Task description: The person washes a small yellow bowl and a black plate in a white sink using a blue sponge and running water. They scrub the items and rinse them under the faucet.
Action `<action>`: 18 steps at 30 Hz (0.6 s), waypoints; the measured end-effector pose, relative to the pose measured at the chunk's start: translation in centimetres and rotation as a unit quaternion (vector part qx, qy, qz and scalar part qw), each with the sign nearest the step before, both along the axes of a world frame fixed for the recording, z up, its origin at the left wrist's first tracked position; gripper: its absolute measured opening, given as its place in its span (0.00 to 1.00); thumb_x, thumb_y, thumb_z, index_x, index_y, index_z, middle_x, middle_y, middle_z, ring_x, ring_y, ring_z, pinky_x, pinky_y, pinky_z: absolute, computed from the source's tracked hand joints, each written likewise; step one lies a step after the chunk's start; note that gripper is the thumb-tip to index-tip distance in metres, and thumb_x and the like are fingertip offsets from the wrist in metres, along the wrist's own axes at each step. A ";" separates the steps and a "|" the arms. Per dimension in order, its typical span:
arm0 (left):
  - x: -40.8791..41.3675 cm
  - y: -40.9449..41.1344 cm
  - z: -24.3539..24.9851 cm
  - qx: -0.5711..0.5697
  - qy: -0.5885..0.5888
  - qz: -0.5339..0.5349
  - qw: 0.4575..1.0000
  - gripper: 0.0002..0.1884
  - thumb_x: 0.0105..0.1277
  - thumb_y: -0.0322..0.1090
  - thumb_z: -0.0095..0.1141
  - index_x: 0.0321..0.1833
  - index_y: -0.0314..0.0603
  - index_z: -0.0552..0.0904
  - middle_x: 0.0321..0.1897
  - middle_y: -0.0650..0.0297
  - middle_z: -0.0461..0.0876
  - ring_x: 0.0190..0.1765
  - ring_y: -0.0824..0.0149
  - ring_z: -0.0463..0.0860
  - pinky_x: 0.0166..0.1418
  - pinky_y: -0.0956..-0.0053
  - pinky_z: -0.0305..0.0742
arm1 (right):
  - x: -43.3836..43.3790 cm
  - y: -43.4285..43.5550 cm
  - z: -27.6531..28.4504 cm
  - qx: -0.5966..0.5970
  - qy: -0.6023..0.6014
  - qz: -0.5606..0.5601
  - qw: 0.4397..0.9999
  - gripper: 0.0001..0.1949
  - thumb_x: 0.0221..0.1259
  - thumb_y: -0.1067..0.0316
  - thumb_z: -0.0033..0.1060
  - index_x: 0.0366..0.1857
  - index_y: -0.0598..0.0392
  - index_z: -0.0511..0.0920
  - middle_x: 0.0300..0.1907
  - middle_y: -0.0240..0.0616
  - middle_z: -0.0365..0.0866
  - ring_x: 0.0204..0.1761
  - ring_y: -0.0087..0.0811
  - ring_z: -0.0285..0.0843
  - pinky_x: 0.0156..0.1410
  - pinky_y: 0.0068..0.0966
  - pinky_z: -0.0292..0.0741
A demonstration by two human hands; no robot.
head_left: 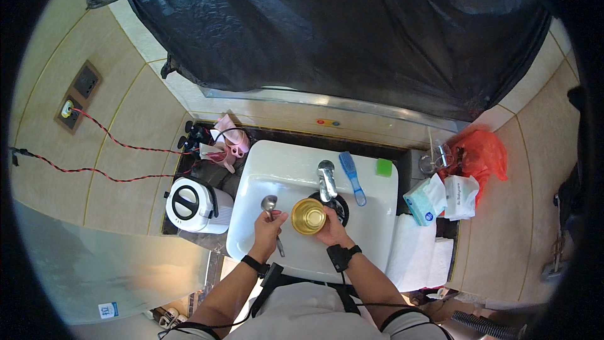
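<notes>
My left hand (267, 233) grips a metal spoon (269, 203) by its handle, bowl pointing away from me. In my right hand (334, 230) is a gold-coloured metal cup (308, 216), its mouth turned up towards the camera and nothing visible inside. Both hands are above the basin of a white ceramic sink (363, 250). Just beyond the cup stands a chrome faucet (326, 182). A round black object (340, 208) in the basin is partly covered by the cup, my right hand and the faucet.
A blue brush (352, 177) and a green sponge (384, 167) lie on the sink's back ledge. To the left stands a white appliance (198, 204) near pink hair dryers (231, 144). Tissue packs (424, 199), white towels (411, 250) and a red plastic bag (481, 156) occupy the right side.
</notes>
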State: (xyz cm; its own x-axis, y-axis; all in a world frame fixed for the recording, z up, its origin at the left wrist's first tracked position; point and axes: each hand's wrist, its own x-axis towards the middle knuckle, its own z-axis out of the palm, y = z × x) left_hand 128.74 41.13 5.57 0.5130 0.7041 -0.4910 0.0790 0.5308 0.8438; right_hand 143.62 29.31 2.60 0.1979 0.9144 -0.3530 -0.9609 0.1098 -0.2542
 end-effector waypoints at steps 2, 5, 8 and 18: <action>-0.4 -0.2 -0.6 -0.055 -0.026 -0.025 0.998 0.09 0.63 0.36 0.64 0.38 0.42 0.78 0.25 0.71 0.76 0.23 0.81 0.68 0.26 0.85 0.61 | -0.3 0.1 -0.3 -0.002 0.013 -0.009 1.000 0.21 0.68 0.55 0.51 0.58 0.57 0.71 0.56 0.38 0.76 0.58 0.33 0.74 0.65 0.35 0.72; -0.3 -0.7 -1.4 -0.112 -0.055 -0.060 0.990 0.12 0.64 0.39 0.63 0.42 0.40 0.77 0.28 0.69 0.77 0.25 0.79 0.70 0.27 0.84 0.63 | -1.4 0.8 -1.2 -0.059 0.004 -0.012 0.998 0.19 0.70 0.55 0.50 0.55 0.57 0.73 0.53 0.37 0.78 0.55 0.32 0.76 0.62 0.32 0.74; 0.5 -1.3 -0.7 -0.108 -0.056 -0.055 0.991 0.15 0.66 0.40 0.61 0.46 0.37 0.75 0.33 0.66 0.79 0.29 0.77 0.76 0.29 0.83 0.66 | -1.2 0.8 -3.9 -0.120 -0.066 -0.023 0.990 0.16 0.71 0.56 0.50 0.49 0.59 0.76 0.47 0.37 0.80 0.47 0.27 0.79 0.54 0.27 0.78; -0.6 -0.2 -1.4 -0.099 -0.026 -0.062 0.993 0.14 0.62 0.41 0.65 0.40 0.40 0.77 0.25 0.70 0.75 0.22 0.79 0.68 0.25 0.84 0.61 | 1.1 0.1 -4.4 -0.322 -0.656 -0.005 0.683 0.20 0.63 0.54 0.60 0.40 0.67 0.78 0.38 0.51 0.82 0.35 0.46 0.80 0.45 0.35 0.76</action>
